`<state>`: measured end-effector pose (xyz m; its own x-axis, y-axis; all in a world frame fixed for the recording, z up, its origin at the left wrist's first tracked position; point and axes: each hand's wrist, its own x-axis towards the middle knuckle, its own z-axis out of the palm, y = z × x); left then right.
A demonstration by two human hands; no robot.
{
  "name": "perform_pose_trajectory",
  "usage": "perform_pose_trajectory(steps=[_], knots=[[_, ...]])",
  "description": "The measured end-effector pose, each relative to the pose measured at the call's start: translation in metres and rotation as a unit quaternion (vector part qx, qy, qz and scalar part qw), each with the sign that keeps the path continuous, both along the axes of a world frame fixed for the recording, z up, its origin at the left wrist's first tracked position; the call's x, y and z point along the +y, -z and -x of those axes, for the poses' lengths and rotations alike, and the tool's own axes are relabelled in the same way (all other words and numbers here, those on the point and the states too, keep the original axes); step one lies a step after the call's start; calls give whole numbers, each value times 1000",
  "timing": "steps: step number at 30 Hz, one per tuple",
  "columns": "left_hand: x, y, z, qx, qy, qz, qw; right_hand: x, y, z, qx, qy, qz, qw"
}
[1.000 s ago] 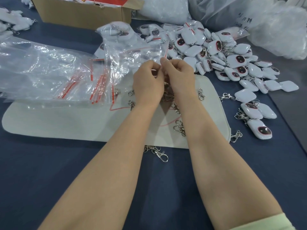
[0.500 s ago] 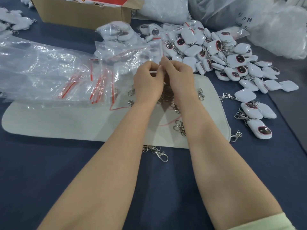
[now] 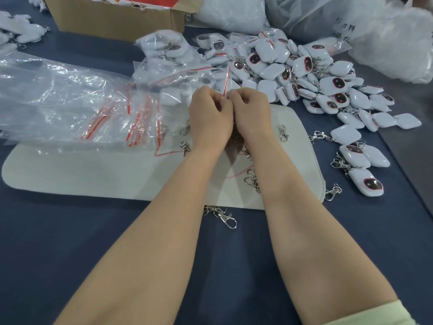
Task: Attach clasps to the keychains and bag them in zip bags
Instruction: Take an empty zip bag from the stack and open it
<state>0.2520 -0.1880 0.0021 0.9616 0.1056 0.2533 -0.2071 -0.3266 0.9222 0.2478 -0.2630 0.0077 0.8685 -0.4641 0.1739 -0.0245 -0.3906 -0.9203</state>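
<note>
My left hand [image 3: 209,118] and my right hand [image 3: 250,116] meet knuckle to knuckle above the grey felt mat [image 3: 82,174]. Between their fingertips both pinch the red-striped top of a small clear zip bag [image 3: 226,82], which stands up from the pinch. What the bag holds is hidden behind my hands. Loose silver clasps [image 3: 251,179] lie on the mat under my wrists, and another clasp [image 3: 226,218] lies on the blue cloth. A heap of white keychains [image 3: 304,76] with dark red-rimmed faces spreads to the right.
A stack of empty zip bags [image 3: 70,106] lies at the left on the mat. Bagged keychains [image 3: 168,55] pile behind my hands. A cardboard box [image 3: 117,22] stands at the back, with big plastic sacks [image 3: 386,43] at the back right.
The bag's top has shifted from lying off to the left to standing upright between my fingertips. My hands have stayed close together in the same place.
</note>
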Motion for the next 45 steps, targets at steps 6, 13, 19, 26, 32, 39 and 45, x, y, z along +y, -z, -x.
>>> perform_pose_trajectory(steps=[6,13,19,26,32,39,45], knots=[[1,-1,2,-33,-19,7,999,0,1,-1,11,11,25,1000],[1,-7,9,-82,-22,20,996,2,-1,3,-16,-2,-30,999],[2,-9,12,-127,-14,24,992,1,-2,6,-7,-110,-113,988],[4,-3,-1,6,14,28,999,2,0,6,0,-162,-120,979],[9,-7,2,-41,-60,15,997,7,0,7,-19,-95,-7,995],[10,-23,16,-223,-82,-44,970,6,-3,5,-18,-21,96,995],[7,-10,7,-131,24,-49,990,2,-11,13,14,-90,126,988]])
